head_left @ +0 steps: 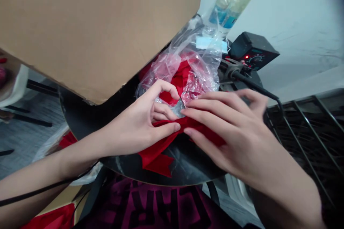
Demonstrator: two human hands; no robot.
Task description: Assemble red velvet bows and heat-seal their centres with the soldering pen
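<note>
A red cloth strip (157,152) runs between my two hands, and its notched end hangs over the near part of a round black table (193,166). My left hand (146,118) pinches the strip with the thumb on top and the fingers curled behind it. Close beside it, my right hand (233,128) has its thumb and fingers around the same strip, which bunches up under the palm. Just beyond the fingertips lies a clear plastic bag (206,64) with more red cloth (182,73) inside. Some of the fingers hide where the strip is gripped.
A large cardboard box (102,25) fills the upper left. Behind the bag stand bottles (233,0) of pale liquid, a blue face mask (211,44) and a black soldering station (254,52) with red lights. A metal rack (309,132) is at right.
</note>
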